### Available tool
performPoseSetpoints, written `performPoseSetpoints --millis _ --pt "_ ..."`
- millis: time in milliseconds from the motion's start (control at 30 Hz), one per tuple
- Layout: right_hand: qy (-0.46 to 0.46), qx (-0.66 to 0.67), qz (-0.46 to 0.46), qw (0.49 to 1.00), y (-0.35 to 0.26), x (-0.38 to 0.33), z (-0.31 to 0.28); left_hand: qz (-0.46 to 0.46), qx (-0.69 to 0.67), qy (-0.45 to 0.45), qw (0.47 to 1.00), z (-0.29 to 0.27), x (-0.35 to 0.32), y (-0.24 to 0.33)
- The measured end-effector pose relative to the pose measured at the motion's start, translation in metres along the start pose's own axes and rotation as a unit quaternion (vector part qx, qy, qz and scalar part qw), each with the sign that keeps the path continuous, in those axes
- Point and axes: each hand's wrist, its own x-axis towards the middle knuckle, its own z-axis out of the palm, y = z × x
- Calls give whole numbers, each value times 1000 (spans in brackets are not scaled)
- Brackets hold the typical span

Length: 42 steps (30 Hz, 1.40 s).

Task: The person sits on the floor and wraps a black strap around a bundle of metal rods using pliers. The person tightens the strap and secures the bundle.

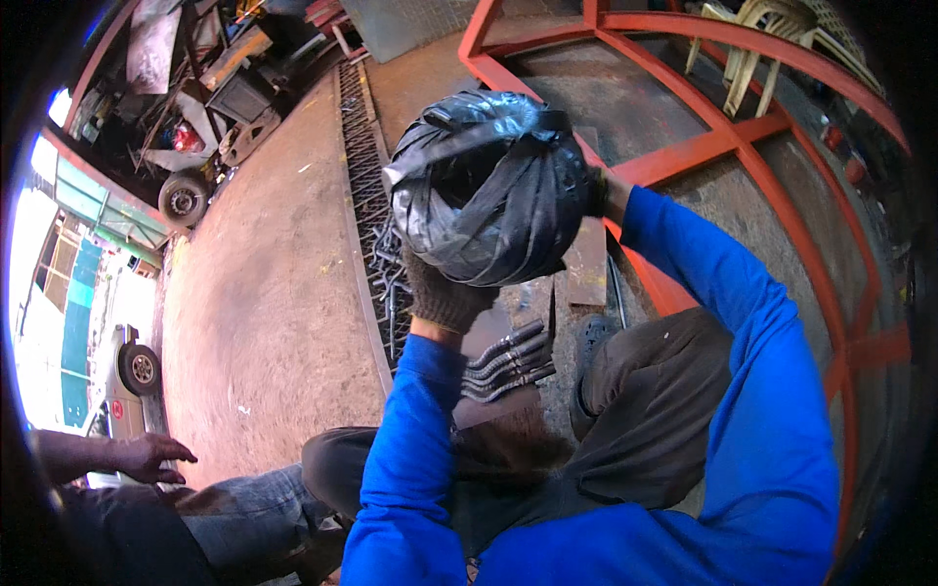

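A big round bundle [489, 190] of glossy black wrapping, strips crossing over a dark hollow in its face, is held up in front of me in both hands. My left hand [445, 295], in a dark knit glove, grips it from below at its lower left. Around its right side curls my right hand [598, 192], mostly hidden behind it, in what looks like a dark glove. Below the bundle, a row of dark, bent ribbed metal bars [508, 361] lies near my knees. What the bundle contains is hidden.
A red metal frame [743, 127] fills the right side. Along a floor grating [357, 146] lie more short metal pieces [391, 278]. Another person's hand [151, 459] and jeans [249, 518] are at lower left. A pale plastic chair [762, 44] stands far right; scrap and a wheel [184, 198] lie far left.
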Motion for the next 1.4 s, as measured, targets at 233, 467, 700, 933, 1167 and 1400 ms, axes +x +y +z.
performPoseSetpoints --millis 233,467,700,933,1167,1400 --pt "35 95 63 993 13 10 -38 -257 -667 -132 687 -2 37 -32" --pt "89 93 105 986 84 22 -31 -450 -517 -14 728 13 66 -98" --pt "132 29 266 955 134 32 -20 -494 -440 26 749 44 53 -212" --pt "73 -87 267 957 142 33 -12 -583 -109 41 804 35 44 -260" --pt "-70 -426 35 901 84 25 -58 -333 424 -55 840 38 49 -180" --pt "101 -117 21 988 -64 -7 -12 -82 -39 -177 980 25 71 -34"
